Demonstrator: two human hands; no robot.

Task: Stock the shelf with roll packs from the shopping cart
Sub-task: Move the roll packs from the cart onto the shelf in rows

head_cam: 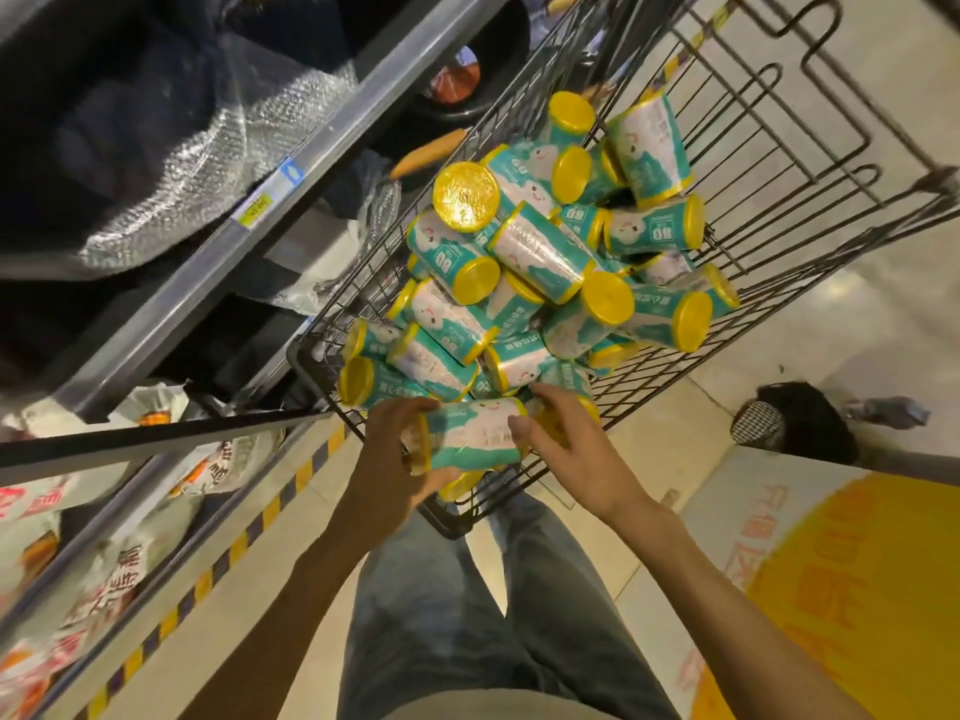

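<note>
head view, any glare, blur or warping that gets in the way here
Head view: warm yellowish light; glare on the top yellow lid; wide-angle warping bends the shelf rail and cart; bags at lower left are smeared; the held roll pack is slightly soft.

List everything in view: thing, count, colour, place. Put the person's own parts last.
roll packs: a heap, too many to count, teal and white with yellow lids, in the cart
held roll pack: one, teal and white, between both hands at the cart's near end
shopping cart: one, black wire, centre right
shelf: grey rails, left
bagged goods: several, white and red, lower left shelf
left hand: grips the pack
right hand: fingers on the pack
</note>
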